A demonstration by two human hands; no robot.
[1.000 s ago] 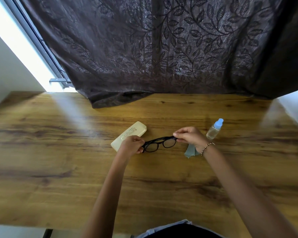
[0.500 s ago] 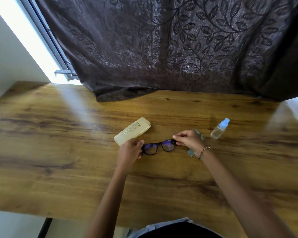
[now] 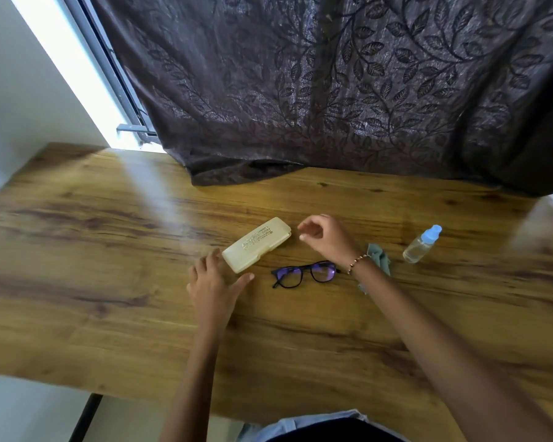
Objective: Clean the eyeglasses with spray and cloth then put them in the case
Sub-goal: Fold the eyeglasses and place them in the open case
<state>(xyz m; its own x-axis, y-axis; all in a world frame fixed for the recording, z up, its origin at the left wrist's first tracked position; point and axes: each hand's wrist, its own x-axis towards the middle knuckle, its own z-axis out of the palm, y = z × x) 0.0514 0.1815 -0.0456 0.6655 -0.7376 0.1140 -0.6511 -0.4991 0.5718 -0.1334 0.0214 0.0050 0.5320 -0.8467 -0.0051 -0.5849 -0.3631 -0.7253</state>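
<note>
4 task items lie on the wood-grain tabletop (image 3: pixel 109 250), its laminate smooth and streaked brown. The eyeglasses (image 3: pixel 304 274) sit near the centre, black-rimmed with rounded lenses showing a purple-blue sheen, temples folded, touched by neither hand. At 10 o'clock from them lies the case (image 3: pixel 256 244), a closed, cream, oblong hard shell with rounded corners and small print on its lid. At 3 o'clock a soft, crumpled grey-green cloth (image 3: pixel 379 258) is partly hidden by the right wrist, which wears a beaded bracelet (image 3: pixel 358 260). Beyond it, the clear spray bottle (image 3: pixel 421 244) with pale blue cap stands tilted in view. The left hand (image 3: pixel 213 283) is spread open, empty, fingers beside the case's near end. The right hand (image 3: pixel 328 236) hovers loosely curled, empty, just beside the case's far end. A dark leaf-patterned curtain (image 3: pixel 332 90) hangs at 12 o'clock.
</note>
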